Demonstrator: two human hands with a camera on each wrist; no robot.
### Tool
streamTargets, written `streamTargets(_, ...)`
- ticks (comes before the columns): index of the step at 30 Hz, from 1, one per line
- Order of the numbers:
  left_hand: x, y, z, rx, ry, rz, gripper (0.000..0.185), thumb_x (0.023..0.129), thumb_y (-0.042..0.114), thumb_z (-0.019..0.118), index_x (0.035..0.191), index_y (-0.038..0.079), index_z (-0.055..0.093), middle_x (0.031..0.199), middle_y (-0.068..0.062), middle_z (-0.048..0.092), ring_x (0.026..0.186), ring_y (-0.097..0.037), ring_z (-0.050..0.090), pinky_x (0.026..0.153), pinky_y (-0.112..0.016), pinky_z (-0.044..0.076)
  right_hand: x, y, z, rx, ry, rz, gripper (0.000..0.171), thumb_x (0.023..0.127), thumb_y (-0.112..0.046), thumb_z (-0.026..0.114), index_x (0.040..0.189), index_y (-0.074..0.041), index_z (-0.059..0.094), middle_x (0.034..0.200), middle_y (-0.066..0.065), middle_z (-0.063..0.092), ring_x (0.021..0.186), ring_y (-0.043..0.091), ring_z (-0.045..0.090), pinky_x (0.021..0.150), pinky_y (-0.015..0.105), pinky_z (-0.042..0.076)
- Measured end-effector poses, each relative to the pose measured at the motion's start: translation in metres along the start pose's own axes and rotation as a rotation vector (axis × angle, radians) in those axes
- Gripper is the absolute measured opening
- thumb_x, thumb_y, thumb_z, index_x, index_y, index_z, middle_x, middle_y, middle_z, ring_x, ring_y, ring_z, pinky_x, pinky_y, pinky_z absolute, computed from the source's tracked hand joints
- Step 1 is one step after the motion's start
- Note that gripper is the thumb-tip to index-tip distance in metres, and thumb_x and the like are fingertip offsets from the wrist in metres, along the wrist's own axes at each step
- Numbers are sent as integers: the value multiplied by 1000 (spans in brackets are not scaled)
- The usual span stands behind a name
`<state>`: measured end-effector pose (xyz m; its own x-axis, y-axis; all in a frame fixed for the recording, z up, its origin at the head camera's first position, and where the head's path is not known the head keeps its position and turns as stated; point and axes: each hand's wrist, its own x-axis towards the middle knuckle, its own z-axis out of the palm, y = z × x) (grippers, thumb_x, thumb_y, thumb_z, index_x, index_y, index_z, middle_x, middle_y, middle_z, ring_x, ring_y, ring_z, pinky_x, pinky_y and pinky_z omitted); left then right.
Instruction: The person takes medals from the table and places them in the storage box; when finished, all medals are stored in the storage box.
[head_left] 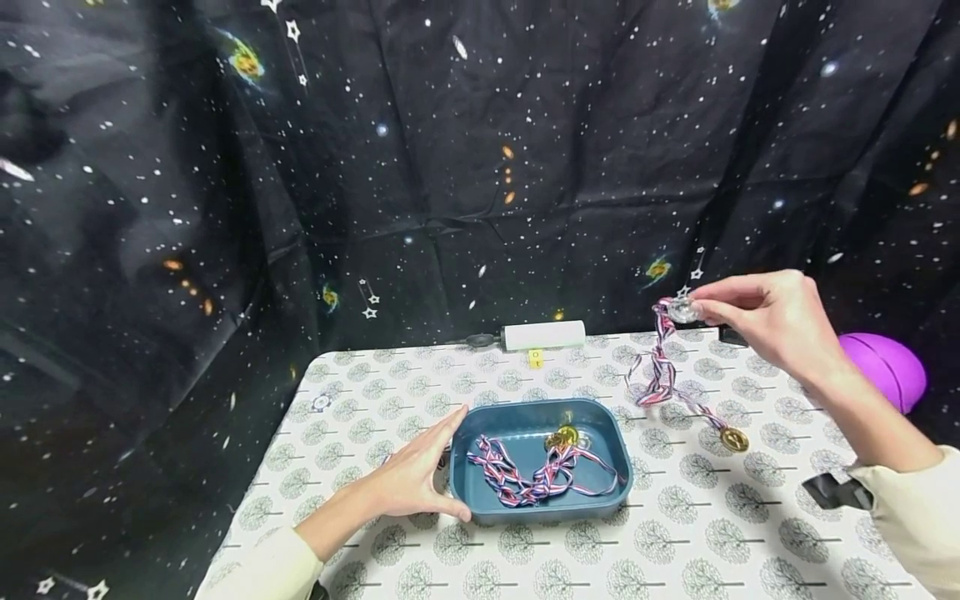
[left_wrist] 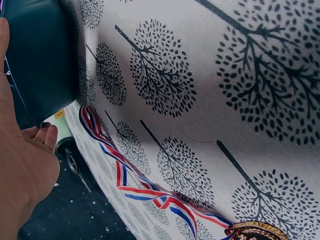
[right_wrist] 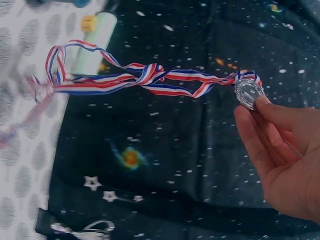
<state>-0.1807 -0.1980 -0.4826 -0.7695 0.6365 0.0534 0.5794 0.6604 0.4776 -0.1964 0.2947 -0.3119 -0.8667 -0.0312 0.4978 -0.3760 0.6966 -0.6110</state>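
My right hand [head_left: 701, 311] is raised over the table's back right and pinches a silver medal [head_left: 682, 310] [right_wrist: 248, 93] between thumb and fingertips. Its red, white and blue ribbon [head_left: 660, 367] [right_wrist: 140, 77] hangs down to the tablecloth. My left hand [head_left: 431, 475] [left_wrist: 20, 170] rests with fairly straight fingers against the left end of a blue tray [head_left: 611, 492] [left_wrist: 40, 60]. Inside the tray lie a gold medal [head_left: 562, 437] and tangled ribbons [head_left: 525, 479]. Another gold medal [head_left: 733, 438] lies on the cloth right of the tray.
A further ribbon [left_wrist: 130, 175] with a medal [left_wrist: 255, 232] lies on the tree-patterned tablecloth [head_left: 675, 542] by my left hand. A white cylinder [head_left: 543, 335] and a small yellow cube [head_left: 535, 358] sit at the back edge. A purple object [head_left: 888, 367] shows at far right, before a starry backdrop.
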Motion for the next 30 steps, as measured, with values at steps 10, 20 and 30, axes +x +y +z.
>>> streamTargets(10, 0, 0, 0, 9, -13, -16, 148, 68, 72, 90, 172, 27, -5, 177, -1, 6, 161, -26, 20, 127, -55, 24, 30, -34, -23, 36, 85, -42, 18, 93, -19, 86, 109, -12, 86, 82, -16, 79, 73, -11, 70, 60, 7, 44)
streamTargets(20, 1, 0, 0, 6, -11, -18, 148, 68, 72, 90, 172, 26, -5, 177, 1, 5, 161, -27, 20, 126, -55, 24, 49, -60, -43, 98, 148, -50, 20, 93, -19, 85, 110, -9, 86, 80, -26, 75, 73, -11, 71, 58, 7, 42)
streamTargets(30, 1, -1, 0, 3, -9, 13, 147, 69, 71, 90, 172, 23, -3, 178, 0, 6, 161, -29, 19, 127, -54, 22, 64, -86, -56, 163, 186, -36, 21, 92, -22, 86, 110, -10, 86, 76, -19, 76, 73, -7, 71, 58, 16, 38)
